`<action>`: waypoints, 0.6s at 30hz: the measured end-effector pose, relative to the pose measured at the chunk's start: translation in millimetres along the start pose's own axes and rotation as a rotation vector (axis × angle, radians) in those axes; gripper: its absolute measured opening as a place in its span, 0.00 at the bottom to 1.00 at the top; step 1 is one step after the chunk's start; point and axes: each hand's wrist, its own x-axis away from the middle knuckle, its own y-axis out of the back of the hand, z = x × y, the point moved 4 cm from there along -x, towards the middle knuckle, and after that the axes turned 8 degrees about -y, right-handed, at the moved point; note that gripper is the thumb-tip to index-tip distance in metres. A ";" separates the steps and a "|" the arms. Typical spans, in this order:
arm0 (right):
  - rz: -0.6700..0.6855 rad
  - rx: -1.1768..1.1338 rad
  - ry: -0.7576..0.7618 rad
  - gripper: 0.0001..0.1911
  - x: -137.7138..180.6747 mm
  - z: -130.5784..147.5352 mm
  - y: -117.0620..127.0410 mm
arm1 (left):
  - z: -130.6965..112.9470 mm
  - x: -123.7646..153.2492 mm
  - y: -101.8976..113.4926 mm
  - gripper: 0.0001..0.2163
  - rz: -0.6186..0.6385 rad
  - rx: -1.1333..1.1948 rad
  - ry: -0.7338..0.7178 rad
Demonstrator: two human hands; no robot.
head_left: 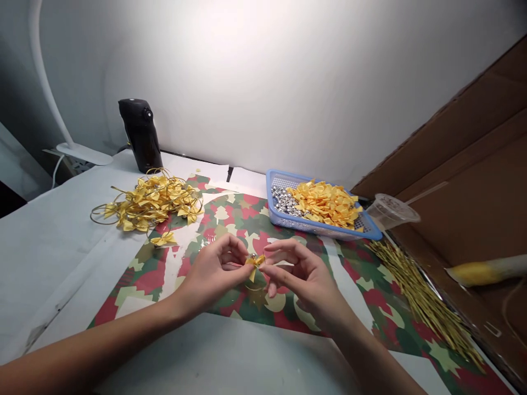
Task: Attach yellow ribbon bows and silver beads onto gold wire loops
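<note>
Over the patterned paper, a small yellow ribbon bow (253,270) is held between both hands, with a silvery bell at its top. My left hand (218,269) pinches the bow's left side between thumb and fingers. From the other side, my right hand (294,269) closes thumb and fingertips on a thin gold wire (264,257) by the bow. A curved piece of the wire hangs just below. To the left lies a pile of finished-looking bows on gold wire loops (152,200), and one bow (163,239) sits at its near edge.
A blue basket (280,219) at the back right holds yellow ribbon bows (325,203) and silver bells (284,200). Beside it are a clear plastic cup (391,211) and gold wire stems (428,302). A black bottle (141,134) and white lamp (84,153) stand back left. Cardboard (473,164) borders the right.
</note>
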 end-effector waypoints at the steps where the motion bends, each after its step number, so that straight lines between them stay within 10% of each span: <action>1: -0.020 0.019 0.005 0.11 0.1 -2.4 -0.1 | 0.1 -0.8 1.0 0.09 -0.018 0.009 -0.002; 18: -0.234 0.071 -0.006 0.13 5.4 -31.9 -9.1 | 6.7 -2.1 5.8 0.20 -0.146 0.127 0.196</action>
